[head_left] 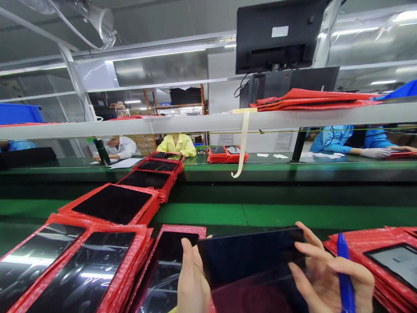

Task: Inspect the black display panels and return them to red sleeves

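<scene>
A row of black screen panels in red bubble bags (114, 205) runs across the green worktop (282, 213) ahead of me. I hold a dark tablet panel (249, 258) low over it, my left hand (190, 285) clasping its left edge, my right hand (331, 280) gripping its right edge with a blue pen (344, 272) tucked between the fingers

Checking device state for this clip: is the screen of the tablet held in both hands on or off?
Off, as far as shows: the tablet, held between the left hand and right hand, has a uniformly dark screen with only faint reflections.

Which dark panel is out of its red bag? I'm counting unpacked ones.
The dark panel held between the left hand and right hand; every other panel lies on a red bag.
</scene>
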`<move>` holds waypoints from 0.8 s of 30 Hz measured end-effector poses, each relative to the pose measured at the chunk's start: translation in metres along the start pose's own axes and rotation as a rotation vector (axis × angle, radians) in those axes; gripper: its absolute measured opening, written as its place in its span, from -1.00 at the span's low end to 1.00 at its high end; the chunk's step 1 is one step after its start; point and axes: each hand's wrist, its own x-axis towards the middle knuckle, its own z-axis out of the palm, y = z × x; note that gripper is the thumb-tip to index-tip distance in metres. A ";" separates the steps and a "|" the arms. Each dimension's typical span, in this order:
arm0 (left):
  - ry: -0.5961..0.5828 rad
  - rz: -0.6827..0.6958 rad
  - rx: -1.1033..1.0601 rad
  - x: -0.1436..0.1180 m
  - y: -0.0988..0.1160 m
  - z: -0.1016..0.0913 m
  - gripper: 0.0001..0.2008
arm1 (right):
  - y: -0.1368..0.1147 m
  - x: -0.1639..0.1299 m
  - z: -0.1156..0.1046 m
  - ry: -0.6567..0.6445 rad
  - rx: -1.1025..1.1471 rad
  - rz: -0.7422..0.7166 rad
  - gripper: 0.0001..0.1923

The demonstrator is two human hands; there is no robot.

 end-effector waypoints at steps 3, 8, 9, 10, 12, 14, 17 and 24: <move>-0.102 -0.027 -0.047 0.005 0.005 0.006 -0.37 | 0.000 0.003 0.005 0.011 0.052 0.196 -0.44; -0.015 -0.114 0.081 0.021 0.001 0.004 -0.45 | 0.015 0.002 0.004 -0.002 0.119 0.699 -0.60; -0.012 -0.129 0.120 0.024 -0.002 0.000 -0.46 | 0.021 -0.002 0.001 0.007 0.137 0.798 -0.62; -0.013 -0.137 0.157 0.026 -0.005 -0.006 -0.46 | 0.026 -0.006 -0.002 0.031 0.155 0.882 -0.62; -0.014 -0.141 0.232 0.030 -0.010 -0.023 -0.50 | 0.037 -0.018 -0.009 0.102 0.176 0.987 -0.61; 0.010 -0.112 0.330 0.033 -0.017 -0.046 -0.56 | 0.046 -0.032 -0.015 0.159 0.161 1.023 -0.61; 0.040 -0.098 0.526 0.035 -0.031 -0.084 -0.50 | 0.054 -0.050 -0.018 0.204 0.133 1.039 -0.63; -0.040 -0.262 0.753 0.025 -0.074 -0.133 -0.40 | 0.054 -0.080 -0.009 0.161 0.132 1.033 -0.52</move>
